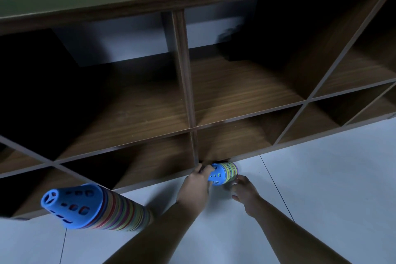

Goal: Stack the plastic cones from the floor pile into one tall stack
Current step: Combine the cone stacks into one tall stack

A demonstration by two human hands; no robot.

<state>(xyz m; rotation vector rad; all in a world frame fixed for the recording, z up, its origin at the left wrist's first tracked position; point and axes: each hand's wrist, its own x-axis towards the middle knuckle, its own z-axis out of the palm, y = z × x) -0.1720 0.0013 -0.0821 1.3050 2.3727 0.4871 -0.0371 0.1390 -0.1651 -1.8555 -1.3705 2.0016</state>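
A short stack of plastic cones (225, 172), blue on top with striped rims of many colours, lies on the floor against the shelf's bottom edge. My left hand (196, 181) grips its blue tip end, fingers curled round it. Just below and to the right of the stack, my right hand (246, 191) hovers with relaxed fingers and holds nothing. A taller stack of cones (94, 210) with a blue perforated top rises from the floor at the lower left, tilted toward the camera; its base is hidden behind my left forearm.
A dark wooden cubby shelf (190, 83) with several open compartments fills the upper view; its bottom edge meets the pale tiled floor (321, 188). A dark blurred object (227, 35) sits deep in the middle compartment.
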